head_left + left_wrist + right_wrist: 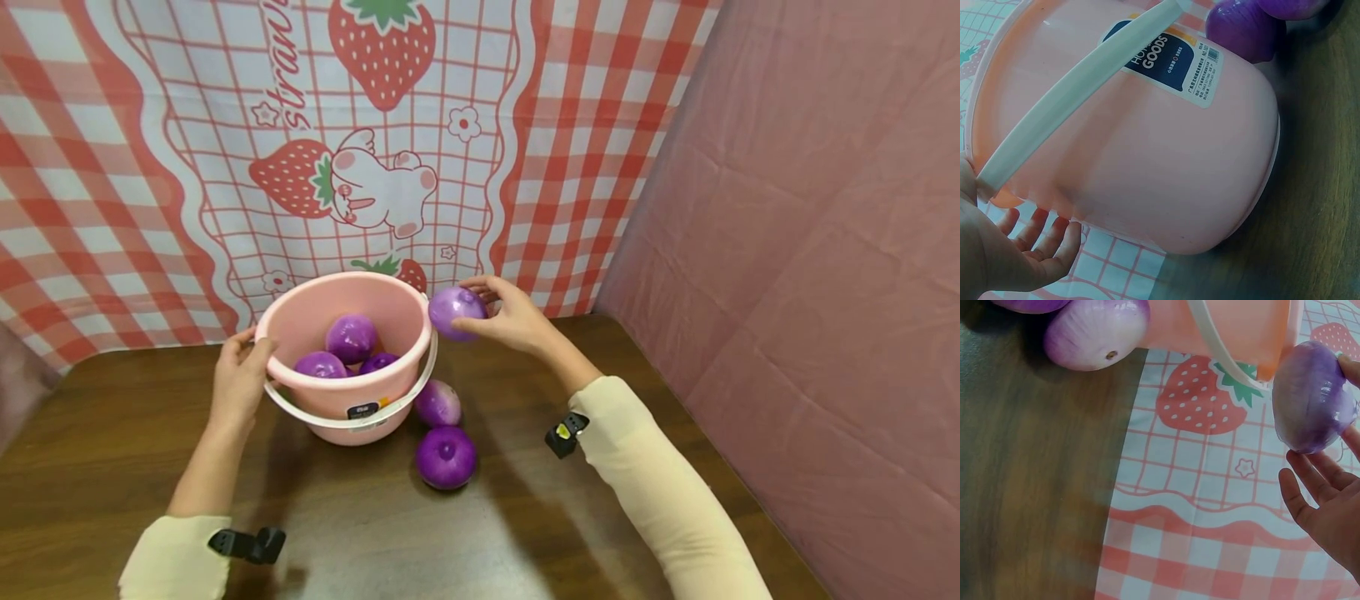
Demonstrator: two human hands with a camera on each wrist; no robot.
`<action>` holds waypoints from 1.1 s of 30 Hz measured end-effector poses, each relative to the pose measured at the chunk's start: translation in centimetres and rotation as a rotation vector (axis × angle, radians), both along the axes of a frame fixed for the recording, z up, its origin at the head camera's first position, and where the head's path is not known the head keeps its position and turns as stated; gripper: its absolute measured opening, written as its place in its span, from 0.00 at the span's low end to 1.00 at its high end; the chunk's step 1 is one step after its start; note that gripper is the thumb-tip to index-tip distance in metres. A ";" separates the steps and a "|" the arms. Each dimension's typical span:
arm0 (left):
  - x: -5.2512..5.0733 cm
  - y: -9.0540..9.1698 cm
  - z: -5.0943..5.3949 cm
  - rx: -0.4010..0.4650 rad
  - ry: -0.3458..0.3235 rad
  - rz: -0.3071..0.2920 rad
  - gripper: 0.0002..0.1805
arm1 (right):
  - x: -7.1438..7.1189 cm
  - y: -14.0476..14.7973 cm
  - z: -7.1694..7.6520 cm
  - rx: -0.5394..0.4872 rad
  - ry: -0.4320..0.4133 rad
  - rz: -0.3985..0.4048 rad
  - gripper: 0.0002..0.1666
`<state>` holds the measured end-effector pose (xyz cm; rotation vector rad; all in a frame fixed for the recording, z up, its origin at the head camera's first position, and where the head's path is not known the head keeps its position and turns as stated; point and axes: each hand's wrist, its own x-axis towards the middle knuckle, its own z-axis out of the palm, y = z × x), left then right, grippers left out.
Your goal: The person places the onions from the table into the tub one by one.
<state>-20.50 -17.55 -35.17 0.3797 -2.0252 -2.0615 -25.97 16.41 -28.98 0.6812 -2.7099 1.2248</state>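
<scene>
One checked cloth (592,108) is hung behind the wooden table (337,533), on which the pink bucket (322,400) is set near the rear edge; light, slightly flexible plastic is suggested, best held by the rim. Open room is left inside, above the inner onions (351,337). The bucket's left rim is pinched by the left hand (240,375), well apart from the right hand (513,317), by which a purple onion (453,312) is held just outside the opposite rim. Probably firm and slippery, it is best cupped round its widest part. Two loose onions (446,458) are seen beside the bucket's foot.
</scene>
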 end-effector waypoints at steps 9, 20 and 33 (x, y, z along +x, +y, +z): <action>0.0 0.1 0.1 0.003 0.011 0.022 0.30 | -0.3 -1.0 1.0 0.006 0.022 0.021 0.35; -0.1 0.0 -0.2 0.002 0.030 0.022 0.29 | -0.4 -2.3 1.6 0.022 0.035 0.021 0.36; 0.1 0.2 0.0 0.001 0.012 0.012 0.31 | -0.7 -3.8 1.9 0.024 0.045 0.043 0.36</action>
